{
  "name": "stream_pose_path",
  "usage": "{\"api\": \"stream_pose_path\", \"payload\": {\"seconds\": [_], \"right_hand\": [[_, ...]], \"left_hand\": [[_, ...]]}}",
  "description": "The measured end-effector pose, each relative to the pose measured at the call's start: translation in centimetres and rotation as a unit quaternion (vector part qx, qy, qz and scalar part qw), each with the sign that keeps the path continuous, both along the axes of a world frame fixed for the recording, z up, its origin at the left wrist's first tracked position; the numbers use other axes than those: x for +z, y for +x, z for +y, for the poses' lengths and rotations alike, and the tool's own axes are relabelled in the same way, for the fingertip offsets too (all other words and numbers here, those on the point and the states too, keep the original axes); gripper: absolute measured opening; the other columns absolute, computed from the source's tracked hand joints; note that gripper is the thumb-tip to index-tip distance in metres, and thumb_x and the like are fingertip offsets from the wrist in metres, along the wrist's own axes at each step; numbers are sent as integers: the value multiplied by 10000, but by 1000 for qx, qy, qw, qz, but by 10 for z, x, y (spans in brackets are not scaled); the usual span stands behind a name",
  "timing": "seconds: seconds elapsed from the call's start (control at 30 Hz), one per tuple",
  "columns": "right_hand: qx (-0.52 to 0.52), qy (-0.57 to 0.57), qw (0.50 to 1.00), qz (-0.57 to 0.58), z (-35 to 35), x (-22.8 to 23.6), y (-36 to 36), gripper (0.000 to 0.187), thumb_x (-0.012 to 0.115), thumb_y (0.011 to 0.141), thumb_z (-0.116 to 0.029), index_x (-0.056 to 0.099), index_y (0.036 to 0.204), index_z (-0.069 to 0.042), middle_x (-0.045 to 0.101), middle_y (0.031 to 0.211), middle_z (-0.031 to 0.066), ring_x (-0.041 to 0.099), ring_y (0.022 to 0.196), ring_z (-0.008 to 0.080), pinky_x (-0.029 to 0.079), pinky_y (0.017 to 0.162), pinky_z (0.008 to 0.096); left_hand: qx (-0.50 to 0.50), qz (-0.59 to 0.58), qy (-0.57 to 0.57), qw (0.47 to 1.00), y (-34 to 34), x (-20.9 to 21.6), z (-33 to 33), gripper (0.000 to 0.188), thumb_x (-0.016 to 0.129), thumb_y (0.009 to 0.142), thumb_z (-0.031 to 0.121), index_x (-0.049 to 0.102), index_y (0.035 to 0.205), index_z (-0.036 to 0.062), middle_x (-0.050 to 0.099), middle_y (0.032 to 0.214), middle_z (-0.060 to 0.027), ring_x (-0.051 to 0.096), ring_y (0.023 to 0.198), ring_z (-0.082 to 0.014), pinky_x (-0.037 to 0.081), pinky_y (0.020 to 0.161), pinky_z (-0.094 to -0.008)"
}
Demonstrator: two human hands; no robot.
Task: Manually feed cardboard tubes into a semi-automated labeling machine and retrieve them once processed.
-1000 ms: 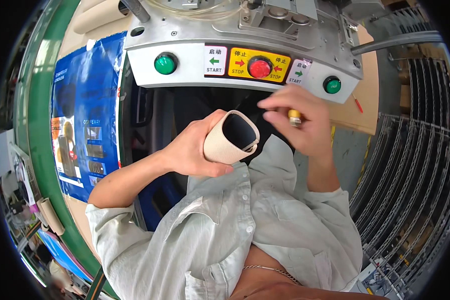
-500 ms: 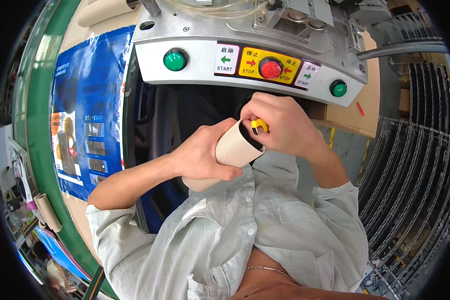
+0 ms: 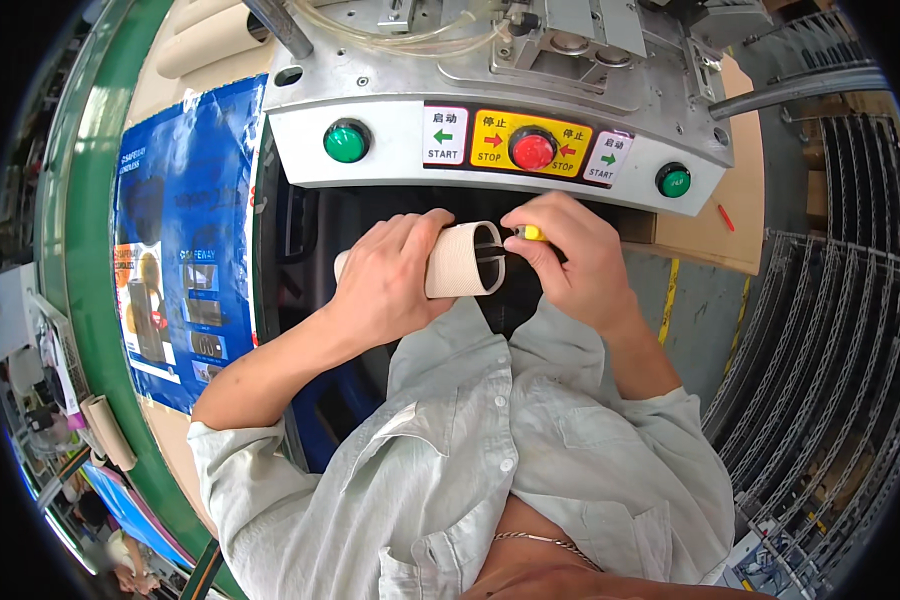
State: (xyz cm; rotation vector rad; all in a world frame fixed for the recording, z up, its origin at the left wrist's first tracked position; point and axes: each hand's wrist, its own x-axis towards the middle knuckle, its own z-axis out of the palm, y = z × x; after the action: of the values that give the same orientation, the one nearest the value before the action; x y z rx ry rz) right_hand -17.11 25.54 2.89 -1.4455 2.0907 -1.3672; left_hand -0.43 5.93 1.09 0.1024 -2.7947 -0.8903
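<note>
A beige oval tube with a fine mesh-like surface [image 3: 458, 265] lies sideways above my lap, its dark hollow end facing right. My left hand [image 3: 390, 268] is wrapped round it, hiding much of its left part. My right hand [image 3: 582, 262] is beside the open end. Between its thumb and fingers it pinches a small yellow-handled tool [image 3: 533, 233]. The tool's thin dark tip reaches to the tube's rim, and its exact kind is not clear.
Ahead stands a grey metal machine [image 3: 390, 170] with green buttons [image 3: 347, 141] and a red button [image 3: 533, 148]. More beige tubes [image 3: 205, 45] lie far left, behind a blue printed sheet [image 3: 185, 240]. At right are a wire rack [image 3: 820, 330] and a red pen [image 3: 726, 217].
The tube has swung from tilted to nearly level, its open end now facing right. My left hand has risen with it and turned knuckles up; my right hand and the yellow tool have shifted slightly right.
</note>
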Motion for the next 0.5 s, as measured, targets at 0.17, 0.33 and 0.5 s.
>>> {"api": "stream_pose_path", "payload": {"seconds": [0.17, 0.33, 0.5], "right_hand": [[-34, 23, 997, 72, 2, -2, 21, 403, 829, 892, -118, 760, 1278, -27, 647, 995, 74, 585, 838, 204, 503, 754, 319], [-66, -36, 992, 105, -8, -19, 26, 528, 814, 888, -98, 724, 1399, 1, 630, 1000, 84, 569, 870, 212, 495, 777, 308], [-49, -25, 993, 109, -10, -24, 29, 577, 814, 862, -56, 709, 1426, 2, 614, 1007, 87, 566, 918, 219, 495, 787, 307]], "left_hand": [[23, 55, -55, 997, -7, 7, 1, 731, 969, 642, 91, 638, 1293, 64, 722, 1088, -113, 710, 929, -302, 575, 840, -406], [27, 89, -96, 991, -10, 11, -1, 755, 969, 630, 99, 635, 1305, 59, 717, 1145, -112, 701, 975, -296, 563, 853, -398], [19, 67, -111, 991, -8, 7, -4, 764, 964, 630, 93, 633, 1318, 57, 707, 1180, -119, 691, 1006, -292, 551, 867, -400]]}}
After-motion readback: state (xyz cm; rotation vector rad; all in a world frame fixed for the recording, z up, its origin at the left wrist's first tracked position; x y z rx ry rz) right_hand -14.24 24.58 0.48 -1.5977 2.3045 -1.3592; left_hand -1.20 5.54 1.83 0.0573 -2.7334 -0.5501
